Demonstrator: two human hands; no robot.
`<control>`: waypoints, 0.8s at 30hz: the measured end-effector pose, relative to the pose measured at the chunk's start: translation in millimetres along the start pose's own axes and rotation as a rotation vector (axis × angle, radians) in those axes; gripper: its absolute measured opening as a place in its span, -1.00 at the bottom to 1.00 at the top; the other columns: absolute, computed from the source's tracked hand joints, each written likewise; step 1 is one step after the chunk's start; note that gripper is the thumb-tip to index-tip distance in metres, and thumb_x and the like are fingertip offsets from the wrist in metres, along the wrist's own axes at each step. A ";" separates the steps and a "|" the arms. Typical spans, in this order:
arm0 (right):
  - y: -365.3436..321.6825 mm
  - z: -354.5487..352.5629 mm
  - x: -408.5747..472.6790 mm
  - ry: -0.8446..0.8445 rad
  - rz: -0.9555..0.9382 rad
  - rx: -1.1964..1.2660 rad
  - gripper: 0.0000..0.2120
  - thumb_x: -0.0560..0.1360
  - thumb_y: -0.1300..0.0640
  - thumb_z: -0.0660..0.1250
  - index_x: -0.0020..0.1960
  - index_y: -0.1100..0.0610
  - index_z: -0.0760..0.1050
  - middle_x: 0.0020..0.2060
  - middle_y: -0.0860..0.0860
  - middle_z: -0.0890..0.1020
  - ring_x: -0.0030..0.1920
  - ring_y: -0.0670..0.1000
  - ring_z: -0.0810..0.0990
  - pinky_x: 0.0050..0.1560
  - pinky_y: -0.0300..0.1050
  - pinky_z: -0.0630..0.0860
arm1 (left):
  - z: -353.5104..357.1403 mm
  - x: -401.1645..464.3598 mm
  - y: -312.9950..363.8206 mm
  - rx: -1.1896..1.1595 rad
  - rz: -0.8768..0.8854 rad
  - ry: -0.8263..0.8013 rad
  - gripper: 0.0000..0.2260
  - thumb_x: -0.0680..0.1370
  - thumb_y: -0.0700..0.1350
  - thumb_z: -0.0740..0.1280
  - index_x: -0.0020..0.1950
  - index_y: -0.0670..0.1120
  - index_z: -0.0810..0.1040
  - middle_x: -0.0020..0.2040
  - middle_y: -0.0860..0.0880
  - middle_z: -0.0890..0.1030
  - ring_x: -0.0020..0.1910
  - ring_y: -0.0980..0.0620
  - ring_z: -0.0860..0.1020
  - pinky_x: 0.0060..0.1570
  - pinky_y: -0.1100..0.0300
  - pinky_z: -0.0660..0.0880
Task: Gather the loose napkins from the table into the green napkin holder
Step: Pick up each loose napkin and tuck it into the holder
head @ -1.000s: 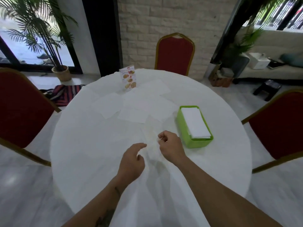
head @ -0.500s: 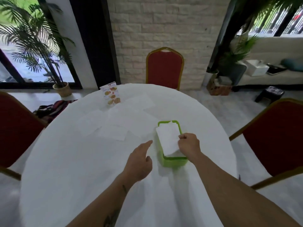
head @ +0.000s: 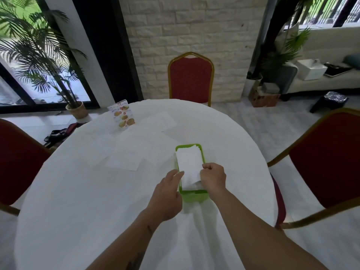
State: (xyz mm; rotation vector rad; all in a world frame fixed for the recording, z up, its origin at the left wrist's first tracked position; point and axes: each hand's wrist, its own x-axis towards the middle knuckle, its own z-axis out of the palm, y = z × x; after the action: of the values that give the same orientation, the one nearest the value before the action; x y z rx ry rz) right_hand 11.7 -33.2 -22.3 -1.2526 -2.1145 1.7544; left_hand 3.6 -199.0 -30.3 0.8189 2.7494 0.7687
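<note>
The green napkin holder (head: 191,195) sits on the white round table (head: 78,201), just ahead of my hands. A folded white napkin (head: 189,162) lies on top of the stack inside it. My right hand (head: 213,177) pinches the near right edge of that napkin over the holder. At the holder's left rim is my left hand (head: 167,193), its fingers straight and their tips touching the napkin's left edge. Several loose napkins (head: 126,158) lie flat on the cloth to the left and beyond the holder.
A menu card (head: 122,115) stands at the table's far left. Red chairs stand at the far side (head: 191,78), the right (head: 327,162) and the left (head: 17,162). A potted palm (head: 77,111) is on the floor beyond.
My right hand carried a napkin from the table in front of me to the holder and laid it on the stack. My left hand moved up to the holder's left rim.
</note>
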 end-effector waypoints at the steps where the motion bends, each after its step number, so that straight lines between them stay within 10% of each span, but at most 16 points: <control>1: -0.2 -0.2 0.3 -0.012 0.005 0.016 -0.64 0.42 0.31 0.21 0.12 0.10 0.62 0.04 0.00 0.62 0.01 0.03 0.54 -0.01 -0.15 0.45 | 0.8 0.5 1.6 0.009 -0.005 -0.004 -0.43 0.48 -0.22 0.18 0.49 -0.01 0.19 0.51 -0.01 0.21 0.42 -0.03 0.29 0.40 0.06 0.29; 16: -4.7 -12.7 -2.9 -0.021 -0.142 -0.424 -0.72 0.40 0.23 0.25 0.10 0.09 0.54 -0.10 0.00 0.57 -0.10 0.10 0.54 -0.17 -0.13 0.42 | 6.9 8.1 2.5 0.126 -0.052 -0.124 -0.42 0.51 -0.19 0.15 0.52 0.07 0.15 0.56 0.06 0.11 0.50 -0.03 0.15 0.47 0.00 0.18; 24: 5.4 -10.7 8.3 -0.142 -0.501 -0.840 -0.58 0.50 0.17 0.21 0.35 0.13 0.38 0.27 0.04 0.48 0.22 0.10 0.40 0.11 -0.02 0.44 | 10.8 13.1 3.9 0.186 -0.006 -0.140 -0.46 0.51 -0.15 0.16 0.50 0.05 0.20 0.56 0.04 0.14 0.50 -0.02 0.14 0.48 0.03 0.15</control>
State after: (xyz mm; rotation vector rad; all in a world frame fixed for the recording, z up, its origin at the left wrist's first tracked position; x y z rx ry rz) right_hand 15.1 -19.7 -26.8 -0.5776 -3.0353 0.7719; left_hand -2.2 -184.4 -37.7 0.8626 2.7244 0.4398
